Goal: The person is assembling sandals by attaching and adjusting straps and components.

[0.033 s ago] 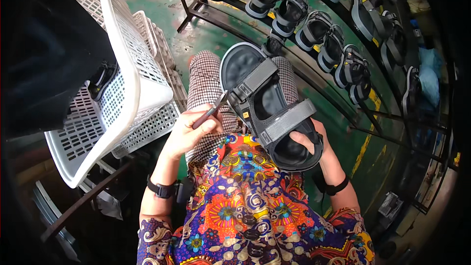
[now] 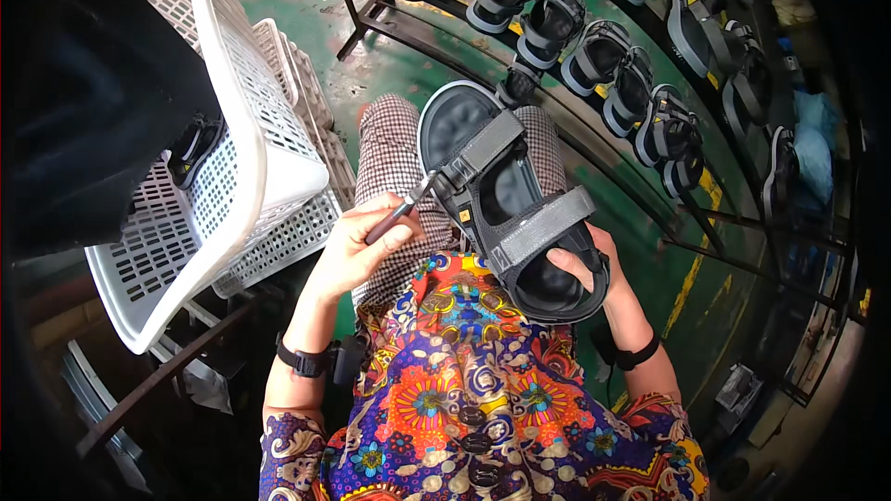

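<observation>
A black and grey strapped sandal (image 2: 497, 190) is tilted above my lap, its insole facing up and its toe end pointing away. My right hand (image 2: 594, 260) grips it by the heel, with the thumb on the insole and the other fingers hidden underneath. In my left hand (image 2: 371, 237) is a small hand tool (image 2: 399, 215) with a dark brownish handle and a short metal tip; its exact kind is hard to make out. The tip meets the sandal's left edge, beside the front strap (image 2: 480, 148).
Black metal racks (image 2: 413, 48) with several similar sandals (image 2: 596, 56) stand ahead and to the right. To the left, a white perforated basket (image 2: 243, 223) holds a dark sandal (image 2: 195, 150). More white crates are stacked beside it, and a large black shape (image 2: 83, 102) hangs over it.
The tool's tip has shifted slightly to the right, against the sandal's edge by the front strap. Both hands keep their holds.
</observation>
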{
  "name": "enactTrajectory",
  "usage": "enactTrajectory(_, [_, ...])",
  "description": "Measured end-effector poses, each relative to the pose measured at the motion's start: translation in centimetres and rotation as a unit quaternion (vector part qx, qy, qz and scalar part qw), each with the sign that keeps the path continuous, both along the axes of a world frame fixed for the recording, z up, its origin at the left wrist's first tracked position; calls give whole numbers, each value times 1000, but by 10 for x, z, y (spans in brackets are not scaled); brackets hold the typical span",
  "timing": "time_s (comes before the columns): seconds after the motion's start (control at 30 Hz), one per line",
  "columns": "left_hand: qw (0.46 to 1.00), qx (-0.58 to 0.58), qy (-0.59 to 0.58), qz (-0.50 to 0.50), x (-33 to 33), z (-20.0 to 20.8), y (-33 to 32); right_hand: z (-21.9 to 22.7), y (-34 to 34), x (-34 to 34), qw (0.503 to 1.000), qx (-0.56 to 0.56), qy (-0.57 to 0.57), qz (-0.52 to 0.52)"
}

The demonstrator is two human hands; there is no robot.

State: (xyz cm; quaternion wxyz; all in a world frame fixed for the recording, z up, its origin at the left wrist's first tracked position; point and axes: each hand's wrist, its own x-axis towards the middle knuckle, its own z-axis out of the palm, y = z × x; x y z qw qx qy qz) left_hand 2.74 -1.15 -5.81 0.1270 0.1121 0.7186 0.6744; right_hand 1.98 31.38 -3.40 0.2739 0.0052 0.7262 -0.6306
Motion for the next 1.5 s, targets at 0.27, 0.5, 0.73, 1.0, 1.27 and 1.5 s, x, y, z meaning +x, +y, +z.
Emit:
enactTrajectory(0.27, [883,-400,234,68,5,33,43,-5,-11,6,999,27,-13,-26])
enactTrajectory(0.5, [832,-479,269,74,-2,32,63,3,-16,15,992,106,56,-29])
enactTrajectory(0.73, [816,-495,288,78,-3,28,71,8,-22,20,955,223,196,-7])
enactTrajectory(1.0, [807,-536,246,6,-3,39,66,9,-24,21,953,222,204,13])
enactTrajectory(1.27, [795,-521,305,-64,-17,42,46,5,-23,23,953,217,211,15])
enactTrajectory(1.5, [854,-429,289,-48,-20,35,32,-9,-13,27,995,74,68,0])
